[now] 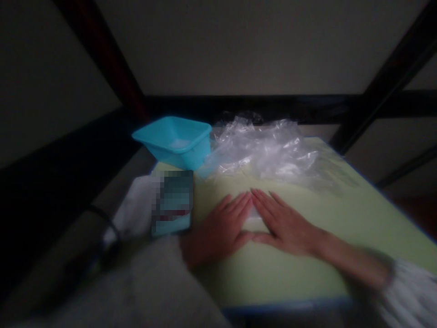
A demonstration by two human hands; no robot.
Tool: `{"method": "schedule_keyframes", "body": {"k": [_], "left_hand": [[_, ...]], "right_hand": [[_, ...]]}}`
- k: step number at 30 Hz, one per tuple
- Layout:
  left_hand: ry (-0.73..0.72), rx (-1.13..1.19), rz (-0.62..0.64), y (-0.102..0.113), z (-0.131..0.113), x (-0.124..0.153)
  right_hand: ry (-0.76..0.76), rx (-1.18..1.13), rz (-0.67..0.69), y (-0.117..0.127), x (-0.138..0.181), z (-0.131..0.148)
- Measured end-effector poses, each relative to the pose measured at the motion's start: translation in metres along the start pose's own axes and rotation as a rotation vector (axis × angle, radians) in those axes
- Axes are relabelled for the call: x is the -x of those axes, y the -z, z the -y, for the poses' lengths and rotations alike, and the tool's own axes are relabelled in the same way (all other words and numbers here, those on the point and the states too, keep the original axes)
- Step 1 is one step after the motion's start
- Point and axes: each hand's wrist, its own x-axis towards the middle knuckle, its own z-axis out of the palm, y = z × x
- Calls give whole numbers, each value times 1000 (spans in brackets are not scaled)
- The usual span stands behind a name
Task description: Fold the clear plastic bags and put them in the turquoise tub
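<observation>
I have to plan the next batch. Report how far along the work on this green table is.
Done: no finished pile shows in this blurred view. In hand: left hand and right hand lie flat on the table, touching, pressing a pale flat piece between them. Left: probably most of it, since a crumpled heap of clear plastic lies behind the hands, beside the blue tub.

I see both hands flat at the frame's centre on the green table (307, 273). My left hand (218, 230) and right hand (285, 223) meet at the fingertips and thumbs, palms down, fingers spread out straight. A small pale sheet (254, 222) shows in the gap between them. Above lies crumpled clear plastic (269, 150), and a blue tub (177, 141) sits to its left. A teal box (173, 202) lies just left of my left hand. The view is dim and blurred.
</observation>
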Motion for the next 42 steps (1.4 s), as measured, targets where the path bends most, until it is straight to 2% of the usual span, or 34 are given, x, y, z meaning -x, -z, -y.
{"method": "schedule_keyframes", "body": {"k": [7, 14, 20, 24, 32, 42], "left_hand": [[33, -23, 93, 2, 1, 1], [10, 18, 32, -2, 5, 2], [16, 62, 24, 0, 5, 4], [-59, 124, -19, 3, 6, 7], [-90, 189, 59, 7, 7, 10], [-68, 269, 56, 5, 10, 10]], "right_hand": [[-7, -22, 31, 1, 0, -2], [-23, 4, 51, 4, 0, -3], [-22, 27, -8, 4, 1, -2], [2, 40, -48, 4, 3, -2], [35, 22, -19, 1, 5, -4], [6, -68, 42, 3, 4, -5]]}}
